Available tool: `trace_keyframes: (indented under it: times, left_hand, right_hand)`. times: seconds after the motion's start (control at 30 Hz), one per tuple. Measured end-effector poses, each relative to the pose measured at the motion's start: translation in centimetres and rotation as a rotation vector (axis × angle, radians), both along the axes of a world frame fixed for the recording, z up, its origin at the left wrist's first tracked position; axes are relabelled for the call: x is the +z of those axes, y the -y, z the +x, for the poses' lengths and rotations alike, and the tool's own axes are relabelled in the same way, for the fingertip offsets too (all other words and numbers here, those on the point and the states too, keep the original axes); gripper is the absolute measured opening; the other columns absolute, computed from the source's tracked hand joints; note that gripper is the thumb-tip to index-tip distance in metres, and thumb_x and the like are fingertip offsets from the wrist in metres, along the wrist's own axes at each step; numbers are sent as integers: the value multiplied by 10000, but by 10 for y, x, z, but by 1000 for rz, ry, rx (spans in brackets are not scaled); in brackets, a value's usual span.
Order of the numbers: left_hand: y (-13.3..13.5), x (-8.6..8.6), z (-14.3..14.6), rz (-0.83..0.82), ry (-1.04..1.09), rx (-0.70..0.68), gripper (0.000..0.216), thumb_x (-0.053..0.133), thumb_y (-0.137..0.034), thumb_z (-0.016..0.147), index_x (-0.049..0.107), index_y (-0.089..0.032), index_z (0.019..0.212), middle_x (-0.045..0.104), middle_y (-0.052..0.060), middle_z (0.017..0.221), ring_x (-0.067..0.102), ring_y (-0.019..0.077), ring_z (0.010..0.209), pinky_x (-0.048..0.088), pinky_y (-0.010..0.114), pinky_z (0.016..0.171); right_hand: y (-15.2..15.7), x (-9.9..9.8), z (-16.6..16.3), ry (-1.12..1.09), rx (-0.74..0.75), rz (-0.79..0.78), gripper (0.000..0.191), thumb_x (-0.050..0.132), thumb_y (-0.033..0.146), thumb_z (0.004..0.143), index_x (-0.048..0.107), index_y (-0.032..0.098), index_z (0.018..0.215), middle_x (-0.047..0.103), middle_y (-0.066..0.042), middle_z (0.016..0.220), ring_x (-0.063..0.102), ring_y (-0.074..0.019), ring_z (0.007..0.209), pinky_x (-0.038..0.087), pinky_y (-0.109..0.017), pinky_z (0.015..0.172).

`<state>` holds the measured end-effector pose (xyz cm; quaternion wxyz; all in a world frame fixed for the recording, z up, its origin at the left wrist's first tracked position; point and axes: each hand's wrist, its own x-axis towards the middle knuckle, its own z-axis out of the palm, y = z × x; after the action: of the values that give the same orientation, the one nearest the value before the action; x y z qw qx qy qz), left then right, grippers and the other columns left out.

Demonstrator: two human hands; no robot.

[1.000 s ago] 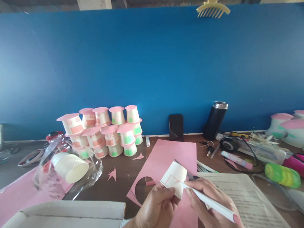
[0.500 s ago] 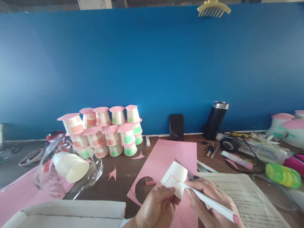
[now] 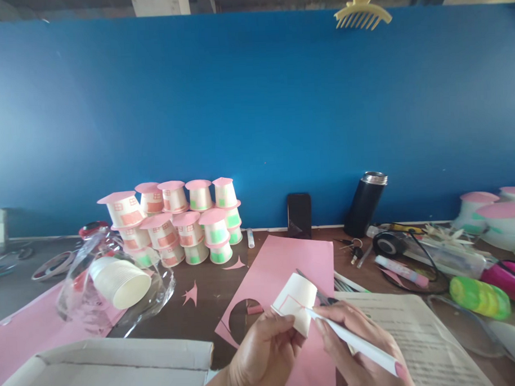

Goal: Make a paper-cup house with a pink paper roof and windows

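Observation:
My left hand (image 3: pixel 267 347) is closed on a white paper cup (image 3: pixel 301 290), which is tilted with its side facing up. Thin reddish lines on that side form part of a rectangle. Between the fingers of my right hand (image 3: pixel 361 338) is a white felt-tip pen (image 3: pixel 356 344) with a pink end, its tip touching the cup at the line. Under both hands lies a pink paper sheet (image 3: pixel 302 256) with a round hole cut in it. Scissors, partly hidden behind the cup, rest on the sheet.
Stacked decorated cups (image 3: pixel 186 229) with pink paper tops stand at left. Nearer are wrapped paper cups (image 3: pixel 121 282) and a white box (image 3: pixel 123 352). A phone (image 3: pixel 299 214) and a black bottle (image 3: pixel 365 206) stand by the blue partition. A printed sheet (image 3: pixel 414 328) and clutter lie right.
The cup has shifted very slightly in my left hand. The pen tip stays on the cup's side, and all else looks the same.

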<state>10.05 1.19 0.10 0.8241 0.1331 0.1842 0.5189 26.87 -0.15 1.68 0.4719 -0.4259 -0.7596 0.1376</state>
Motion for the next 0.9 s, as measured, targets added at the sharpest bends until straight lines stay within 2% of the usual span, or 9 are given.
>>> trace_keyframes:
  times: [0.17,0.37,0.47,0.9]
  left_hand:
    - [0,0,-1,-7,7,2,185,653,-34,768,740,-102,916,701,84,876,605,153,769,433,262,727]
    - [0,1,0,-31,24,6,275,645,-22,768,727,-96,1020,731,110,939,640,184,871,449,285,807]
    - [0,1,-1,-31,32,21,280,650,-21,765,725,-101,1023,737,105,931,644,182,859,454,284,789]
    - [1,2,-1,-69,11,41,175,612,-7,780,743,-68,879,717,100,858,624,171,789,458,281,740]
  right_hand:
    - [2,0,1,8,6,-13,149,570,217,935,617,239,1075,669,-22,870,679,-139,669,559,-220,626]
    - [1,0,2,34,-2,-9,152,574,215,936,611,243,1081,665,-14,866,670,-136,672,549,-229,636]
    - [1,0,1,16,6,-18,148,565,214,940,608,243,1079,665,-10,848,652,-130,631,537,-228,606]
    - [1,-3,3,11,18,-19,148,568,214,941,608,250,1078,649,-5,859,654,-128,663,535,-230,637]
